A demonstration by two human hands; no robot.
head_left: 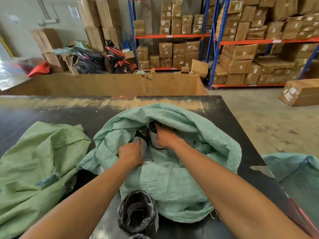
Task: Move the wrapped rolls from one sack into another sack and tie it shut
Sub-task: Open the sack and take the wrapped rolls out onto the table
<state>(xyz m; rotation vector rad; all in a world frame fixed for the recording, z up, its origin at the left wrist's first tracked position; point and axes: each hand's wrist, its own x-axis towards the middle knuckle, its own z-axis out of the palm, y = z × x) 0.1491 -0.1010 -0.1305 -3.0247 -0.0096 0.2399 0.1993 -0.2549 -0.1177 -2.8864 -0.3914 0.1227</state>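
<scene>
A pale teal woven sack [181, 178] lies open on the black table [51, 114], its mouth facing me. Both my hands reach into that mouth. My left hand [131, 152] grips a grey wrapped roll [142, 144] at its near end. My right hand [165, 137] holds another wrapped roll [152, 133] with a dark end, deeper inside. A dark roll in clear plastic wrap [138, 213] stands on the table at the near edge, between my forearms. A green woven sack [34, 169] lies crumpled to the left.
Another teal sack [293, 173] sits off the table's right side. A long low cardboard wall [112, 84] stands behind the table. Blue and orange racks [214, 38] full of cartons line the back, with a scooter [117, 57] at the left and a carton [300, 92] on the floor.
</scene>
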